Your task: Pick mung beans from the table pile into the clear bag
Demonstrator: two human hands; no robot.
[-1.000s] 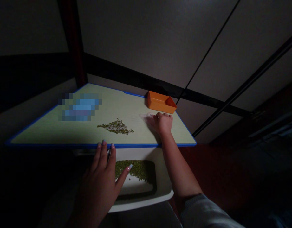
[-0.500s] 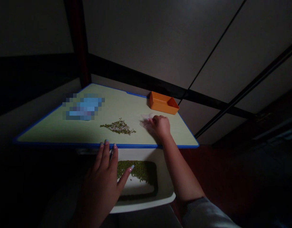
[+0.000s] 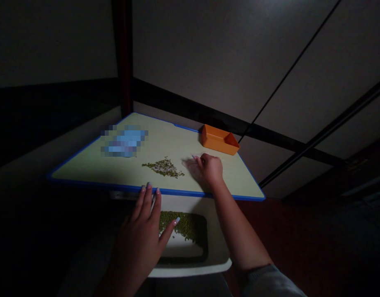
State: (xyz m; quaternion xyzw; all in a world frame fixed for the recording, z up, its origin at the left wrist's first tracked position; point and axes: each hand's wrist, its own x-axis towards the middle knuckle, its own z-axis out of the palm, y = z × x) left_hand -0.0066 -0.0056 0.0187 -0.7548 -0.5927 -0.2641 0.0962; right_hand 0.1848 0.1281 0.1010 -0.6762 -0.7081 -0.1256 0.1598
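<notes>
My left hand point(image 3: 143, 235) has its fingers spread, with the fingertips at the blue front edge of the pale tabletop point(image 3: 165, 138) and the thumb over a white bin point(image 3: 220, 247). Green beans point(image 3: 190, 225) lie inside that bin. My right hand point(image 3: 211, 169) is closed over the tabletop, its fingertips beside a pale, thin, whitish patch point(image 3: 191, 164); what the fingers hold is too small to make out. Between the hands, a loose pile of green grains point(image 3: 165, 167) mixed with whitish bits lies on the tabletop.
An orange open box point(image 3: 220, 140) stands at the tabletop's back right corner. A blurred blue item point(image 3: 126, 142) lies at the left. Pale panels with dark trim rise behind the table, and a dark red post point(image 3: 123, 57) stands at the back left.
The whole view has shifted, so the table and things appear farther right. My right hand has moved slightly relative to the whitish patch and stays closed. My left hand keeps its spread pose.
</notes>
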